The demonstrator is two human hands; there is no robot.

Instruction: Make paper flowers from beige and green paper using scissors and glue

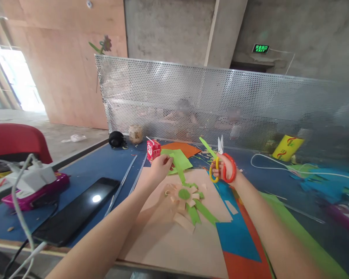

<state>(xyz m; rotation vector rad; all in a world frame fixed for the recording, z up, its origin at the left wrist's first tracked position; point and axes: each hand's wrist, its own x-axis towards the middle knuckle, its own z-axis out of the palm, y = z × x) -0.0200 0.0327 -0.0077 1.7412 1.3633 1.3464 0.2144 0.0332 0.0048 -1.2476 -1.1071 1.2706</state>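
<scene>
Scissors with one red and one yellow loop sit around the fingers of the right hand, at 2 o'clock from the paper flower, their blades slightly apart and aimed toward 12; that hand also grips a long green strip slanting out toward 11. At 11 o'clock from the flower, the left hand has its fingers drawn narrow, pinching the top of a short green strip that reaches down to the flower's upper edge. The flower lies on a pink sheet over the blue worktop, pale petals ringing its green heart and wider green pieces fanning toward 4 and 5. I would line the short strip up with the heart, lay it flat without buckling, and leave the blades pointing away from the left fingers; a wrist could easily nudge the petals if they are loose. Whether anything is stuck down, I cannot tell. How the right fingers divide between loops and strip is hard to make out. The left forearm hides the sheet's left edge and runs out at 7 o'clock. Glare whitens part of the phone at 9, and through the perforated screen at 12 only vague shapes show.
</scene>
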